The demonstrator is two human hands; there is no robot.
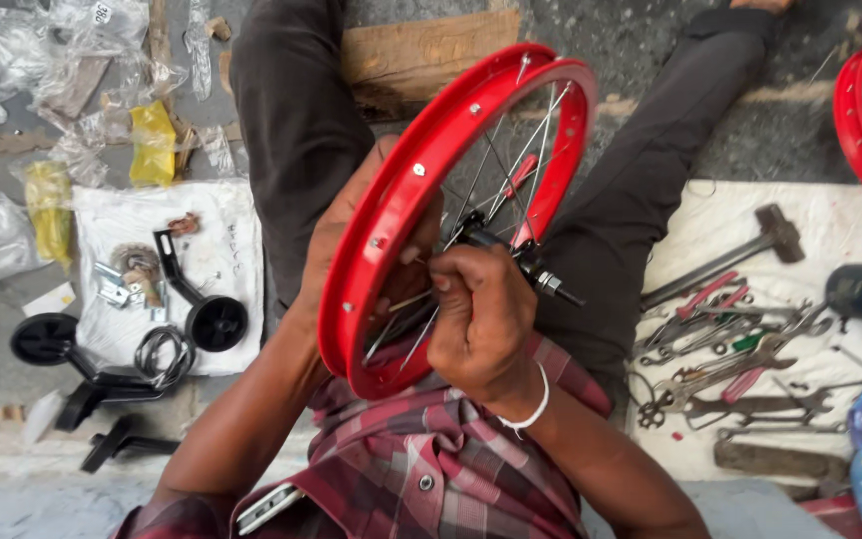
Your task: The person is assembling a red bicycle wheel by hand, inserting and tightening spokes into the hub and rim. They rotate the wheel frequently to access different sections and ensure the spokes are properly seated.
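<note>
Left hand [351, 250] grips the red rim [401, 200] at nine o'clock; right hand [481, 314] pinches a spoke [406, 299] at six. One slip could bend that thin spoke or tip the wheel off the lap.

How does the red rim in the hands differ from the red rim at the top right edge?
The red rim in the hands shows whole, while the rim at the edge is cut off by the frame. The first is held up by the left hand, with the right hand at its spokes; the second is untouched. Both are glossy red with thin metal spokes.
</note>
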